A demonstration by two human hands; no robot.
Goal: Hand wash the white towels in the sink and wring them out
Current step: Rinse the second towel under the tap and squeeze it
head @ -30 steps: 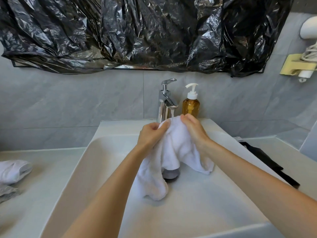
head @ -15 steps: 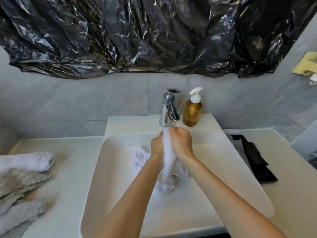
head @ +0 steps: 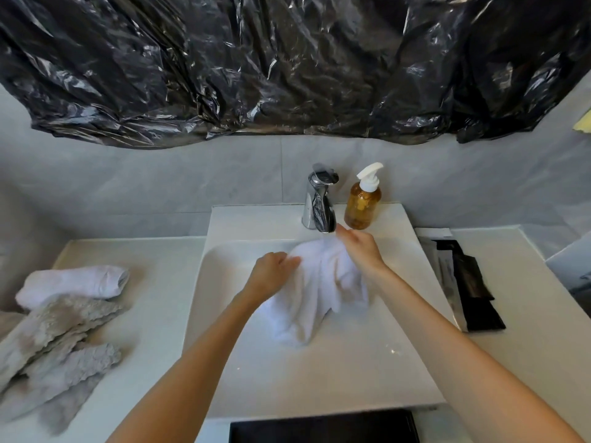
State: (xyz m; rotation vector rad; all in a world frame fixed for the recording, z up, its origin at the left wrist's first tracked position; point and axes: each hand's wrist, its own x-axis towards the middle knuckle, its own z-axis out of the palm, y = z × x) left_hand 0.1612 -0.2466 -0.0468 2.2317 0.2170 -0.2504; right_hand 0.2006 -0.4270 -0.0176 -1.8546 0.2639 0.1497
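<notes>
Head view: I see the white towel (head: 315,290) spread over the sink (head: 319,372) under the faucet (head: 319,203). My left hand (head: 271,276) pinches its left edge; my right hand (head: 361,251) grips its top, that grip's fingers partly hidden.

Sink (head: 377,372) centre, set in counter (head: 153,346). Faucet (head: 318,203) at its back rim, soap bottle (head: 363,201) just right of it. Towel (head: 315,292) in basin below the spout, left hand (head: 271,276) and right hand (head: 359,251) on it. Cloth pile (head: 60,327) on counter left; flat packets (head: 470,286) on counter right.
</notes>
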